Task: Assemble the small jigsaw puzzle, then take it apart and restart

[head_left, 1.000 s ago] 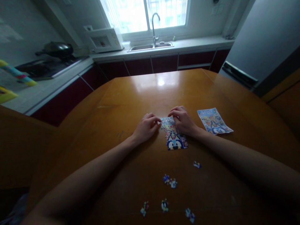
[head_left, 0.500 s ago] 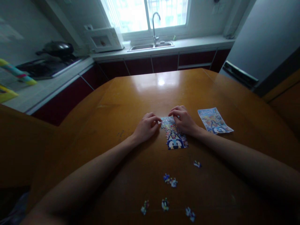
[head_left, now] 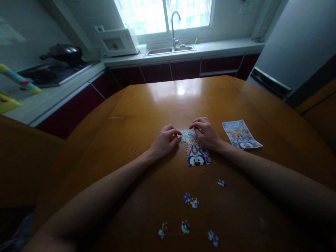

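My hands meet at the top edge of the puzzle (head_left: 195,152), which lies flat near the middle of the table (head_left: 157,105). My left hand (head_left: 165,140) is at 9 o'clock of that top edge, fingers curled in, thumb and forefinger touching the upper left corner. My right hand (head_left: 207,133) is at 1 o'clock, fingers bent down over the upper right corner and hiding it. Both hands are drawn in narrow, but I cannot tell whether either one pinches a piece or only presses on the edge.

There is bare wood at 12 o'clock right up to the far table edge, and wide bare wood at 9 o'clock beyond my left hand. At 3 o'clock the sheet (head_left: 241,134) lies flat, near my right wrist but apart from it. At 6 o'clock, between my forearms, lie loose pieces: a single (head_left: 221,182), a pair (head_left: 191,200) touching each other, and three more (head_left: 185,226) in a row by the near edge.

The puzzle is an upright rectangle, its long sides straight. Its upper part is a crowd of small colourful figures; its bottom shows a blue and white cartoon face. The sheet bears the same kind of picture.
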`<state>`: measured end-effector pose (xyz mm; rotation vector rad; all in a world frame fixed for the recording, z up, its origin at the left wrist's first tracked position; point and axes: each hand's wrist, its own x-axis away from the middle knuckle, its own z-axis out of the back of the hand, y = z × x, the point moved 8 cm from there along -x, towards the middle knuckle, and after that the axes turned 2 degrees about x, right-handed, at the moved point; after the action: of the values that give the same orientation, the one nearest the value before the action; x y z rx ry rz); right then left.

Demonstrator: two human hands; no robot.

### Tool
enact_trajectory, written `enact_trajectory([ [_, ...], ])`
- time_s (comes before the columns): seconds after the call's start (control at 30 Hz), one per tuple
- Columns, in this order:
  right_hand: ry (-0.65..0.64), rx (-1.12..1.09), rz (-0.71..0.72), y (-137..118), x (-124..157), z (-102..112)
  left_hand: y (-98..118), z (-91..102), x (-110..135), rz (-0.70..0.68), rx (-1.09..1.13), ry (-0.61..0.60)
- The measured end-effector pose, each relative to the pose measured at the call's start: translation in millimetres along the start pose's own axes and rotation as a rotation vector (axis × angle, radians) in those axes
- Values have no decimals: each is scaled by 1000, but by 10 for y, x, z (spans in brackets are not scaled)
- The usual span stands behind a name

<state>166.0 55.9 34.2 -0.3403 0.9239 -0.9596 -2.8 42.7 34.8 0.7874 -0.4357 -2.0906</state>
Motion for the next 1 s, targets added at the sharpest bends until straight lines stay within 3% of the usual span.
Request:
enact_trajectory([
  [1.0,4,13,8,33,7,-7,24,3,-2,-9,3,-11],
])
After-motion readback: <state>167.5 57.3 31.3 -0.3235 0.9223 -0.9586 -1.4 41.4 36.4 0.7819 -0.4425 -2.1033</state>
